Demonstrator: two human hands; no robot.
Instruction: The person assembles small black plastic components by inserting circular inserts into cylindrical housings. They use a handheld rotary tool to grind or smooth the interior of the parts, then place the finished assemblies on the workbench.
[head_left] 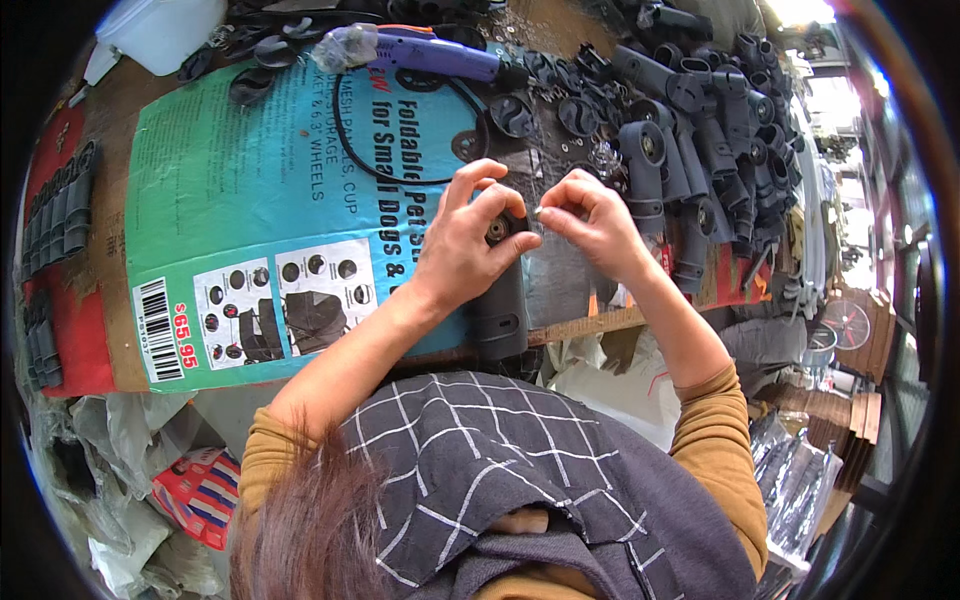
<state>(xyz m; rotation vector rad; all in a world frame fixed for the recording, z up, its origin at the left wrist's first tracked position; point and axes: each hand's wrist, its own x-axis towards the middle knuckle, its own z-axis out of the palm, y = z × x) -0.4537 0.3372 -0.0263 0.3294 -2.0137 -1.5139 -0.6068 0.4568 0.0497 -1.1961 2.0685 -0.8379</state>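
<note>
My left hand (465, 245) is wrapped round the upper end of a black plastic tube fitting (498, 315), which stands at the near edge of the table. Between thumb and fingers, a round brass-coloured metal part (497, 230) shows in the fitting's top. Just to the right, my right hand (592, 222) pinches a tiny pale, shiny piece (540, 211) between thumb and forefinger. That piece is too small to name and is held a little apart from the fitting.
Beyond my hands lies a purple power screwdriver (435, 55) with a black cable (350, 150), on a printed cardboard sheet (170, 190). Similar black fittings (715, 130) are heaped at the right. Black round caps (512, 115) lie nearby. Black tube pieces (60, 215) line the left edge.
</note>
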